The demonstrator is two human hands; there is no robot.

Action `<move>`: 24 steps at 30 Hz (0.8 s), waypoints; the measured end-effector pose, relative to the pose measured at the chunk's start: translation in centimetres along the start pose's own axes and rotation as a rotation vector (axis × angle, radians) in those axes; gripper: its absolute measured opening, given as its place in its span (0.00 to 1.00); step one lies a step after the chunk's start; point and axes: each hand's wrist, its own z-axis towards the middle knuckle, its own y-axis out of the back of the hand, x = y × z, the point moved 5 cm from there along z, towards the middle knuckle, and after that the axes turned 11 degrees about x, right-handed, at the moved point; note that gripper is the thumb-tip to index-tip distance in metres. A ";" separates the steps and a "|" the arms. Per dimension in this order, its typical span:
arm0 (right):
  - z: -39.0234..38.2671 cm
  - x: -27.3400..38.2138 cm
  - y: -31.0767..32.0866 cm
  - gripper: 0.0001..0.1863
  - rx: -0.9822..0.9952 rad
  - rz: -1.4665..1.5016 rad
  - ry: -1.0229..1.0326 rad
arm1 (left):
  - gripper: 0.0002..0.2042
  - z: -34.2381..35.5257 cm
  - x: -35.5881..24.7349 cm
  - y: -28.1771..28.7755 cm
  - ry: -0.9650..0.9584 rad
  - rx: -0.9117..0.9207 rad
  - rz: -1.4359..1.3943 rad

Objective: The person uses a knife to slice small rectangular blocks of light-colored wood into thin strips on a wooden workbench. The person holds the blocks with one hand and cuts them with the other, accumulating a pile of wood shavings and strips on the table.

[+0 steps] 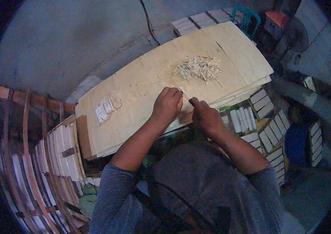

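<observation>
My left hand [167, 104] is closed in a pinch over the near edge of the pale plywood board [138, 105], on something small that is hard to make out. Just right of it my right hand [206, 119] is closed on a slim dark-handled tool [190, 100], whose thin end points toward my left fingers. Beyond my hands lies a loose heap of short pale wooden pieces [198, 68]. At the board's left lie several small pale flat pieces [106, 109], bunched in a neat group.
Wooden slatted racks with pale panels [54, 156] stand at the left. Stacks of white blocks [272, 134] are below right, with more [200, 19] behind the board. A teal plastic chair [245, 19] and a dark blue object [298, 144] are at the right. A cable hangs on the wall [75, 46].
</observation>
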 end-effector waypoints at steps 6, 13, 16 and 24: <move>-0.2 -1.7 -1.3 0.30 -0.012 -0.004 0.078 | 0.08 0.1 -0.9 0.2 0.022 -0.004 0.031; -4.5 -3.8 -1.0 0.35 0.043 -0.024 0.054 | 0.08 -0.2 -0.7 0.4 -0.002 -0.071 -0.011; -4.4 -3.4 -0.1 0.34 -0.013 -0.029 0.088 | 0.08 -0.2 -0.9 0.8 0.011 -0.082 -0.019; -0.6 1.5 1.1 0.27 0.016 -0.015 0.072 | 0.09 0.1 -1.0 1.2 0.083 0.096 -0.001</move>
